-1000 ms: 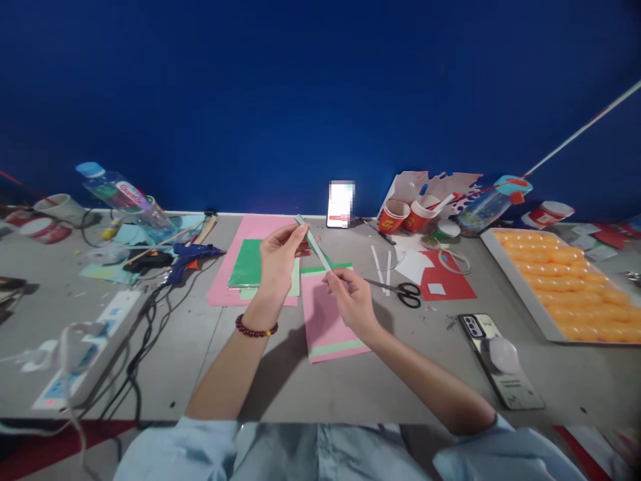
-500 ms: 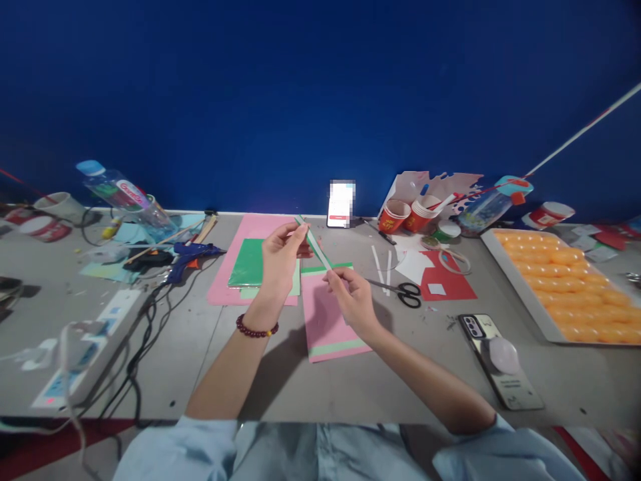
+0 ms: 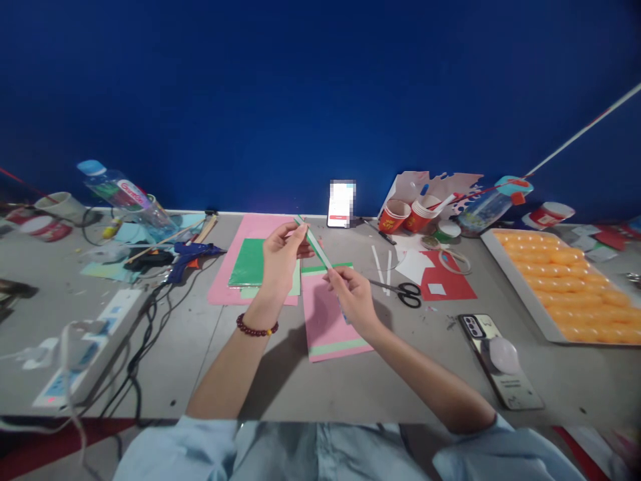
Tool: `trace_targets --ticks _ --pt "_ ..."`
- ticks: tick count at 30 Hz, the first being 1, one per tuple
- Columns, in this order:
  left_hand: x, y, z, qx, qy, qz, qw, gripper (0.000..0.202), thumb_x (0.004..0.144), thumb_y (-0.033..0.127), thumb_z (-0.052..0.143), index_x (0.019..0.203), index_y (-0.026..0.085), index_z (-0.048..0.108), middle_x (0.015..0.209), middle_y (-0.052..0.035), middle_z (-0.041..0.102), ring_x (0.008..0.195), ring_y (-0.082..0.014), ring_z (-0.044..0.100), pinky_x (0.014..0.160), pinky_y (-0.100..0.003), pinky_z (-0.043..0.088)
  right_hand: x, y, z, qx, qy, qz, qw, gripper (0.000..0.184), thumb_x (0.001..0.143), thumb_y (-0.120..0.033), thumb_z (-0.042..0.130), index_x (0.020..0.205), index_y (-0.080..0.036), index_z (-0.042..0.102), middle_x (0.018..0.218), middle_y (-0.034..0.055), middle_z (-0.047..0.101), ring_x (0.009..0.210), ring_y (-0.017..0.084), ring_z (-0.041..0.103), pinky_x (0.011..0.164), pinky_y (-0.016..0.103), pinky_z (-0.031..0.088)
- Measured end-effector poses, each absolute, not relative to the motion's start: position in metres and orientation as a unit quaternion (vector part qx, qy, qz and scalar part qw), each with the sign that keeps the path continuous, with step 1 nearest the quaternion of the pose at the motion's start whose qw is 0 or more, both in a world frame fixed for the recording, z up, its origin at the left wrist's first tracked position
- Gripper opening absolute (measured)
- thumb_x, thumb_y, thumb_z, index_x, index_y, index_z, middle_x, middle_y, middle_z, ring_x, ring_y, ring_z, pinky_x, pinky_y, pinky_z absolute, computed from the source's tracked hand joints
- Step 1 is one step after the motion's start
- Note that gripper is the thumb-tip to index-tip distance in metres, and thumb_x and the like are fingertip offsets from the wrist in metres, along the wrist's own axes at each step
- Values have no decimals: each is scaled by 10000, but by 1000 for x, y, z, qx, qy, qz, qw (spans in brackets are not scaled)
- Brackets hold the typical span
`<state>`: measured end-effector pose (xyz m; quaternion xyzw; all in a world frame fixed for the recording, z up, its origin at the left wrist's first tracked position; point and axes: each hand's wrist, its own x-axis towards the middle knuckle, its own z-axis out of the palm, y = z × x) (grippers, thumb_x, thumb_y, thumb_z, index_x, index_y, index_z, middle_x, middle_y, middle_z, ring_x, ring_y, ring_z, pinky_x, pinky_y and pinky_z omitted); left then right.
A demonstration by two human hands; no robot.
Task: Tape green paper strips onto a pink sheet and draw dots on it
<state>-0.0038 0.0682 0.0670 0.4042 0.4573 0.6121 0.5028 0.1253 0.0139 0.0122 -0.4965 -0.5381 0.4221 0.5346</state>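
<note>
Both of my hands hold a narrow green and white paper strip [image 3: 315,244] above the grey table [image 3: 280,381]. My left hand [image 3: 280,257], with a dark bead bracelet on the wrist, pinches the strip's far upper end. Closer to me, my right hand [image 3: 353,297] pinches its lower end, and the strip slants between them. Under my hands lies a pink sheet with green bands [image 3: 328,327]. A green sheet [image 3: 248,264] rests on a larger pink sheet [image 3: 250,230] just left of it.
Black scissors [image 3: 403,292], white strips and red paper [image 3: 451,284] lie to the right, with red cups [image 3: 405,215], a phone [image 3: 493,351] and a tray of orange balls [image 3: 571,280]. A blue glue gun [image 3: 187,257], cables, a power strip [image 3: 85,347] and a bottle [image 3: 125,197] are left.
My right hand has shifted very slightly along the strip's lower end; otherwise both hands and the strip stay in place.
</note>
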Motion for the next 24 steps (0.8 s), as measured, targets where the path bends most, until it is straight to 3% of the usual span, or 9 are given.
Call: trace_targets --ticks 8,15,19,24 --pt "-4 64 73 414 456 609 500 224 728 380 732 766 189 621 588 5 638 582 -154 682 502 -227 524 126 19 13 -513 -505 476 506 319 830 -471 572 698 -197 667 626 7 626 661 158 596 676 275 450" --pt "-6 61 78 429 461 601 492 200 751 371 718 779 188 642 611 -15 674 575 -145 675 531 -233 550 128 24 11 -509 -496 498 496 357 808 -492 594 617 -192 622 650 17 643 714 162 610 708 280 451" --pt "-8 60 80 432 460 606 485 202 752 375 716 794 190 646 601 -14 675 558 -148 671 509 -238 542 128 27 3 -493 -469 531 505 323 783 -502 637 888 -198 616 614 -26 617 643 145 590 659 273 441" --pt "-7 60 80 437 455 604 487 199 760 380 711 798 197 642 619 -15 673 578 -155 678 532 -256 545 130 30 -1 -486 -453 558 498 589 763 -528 657 1229 -207 495 623 -39 641 646 161 610 616 281 436"
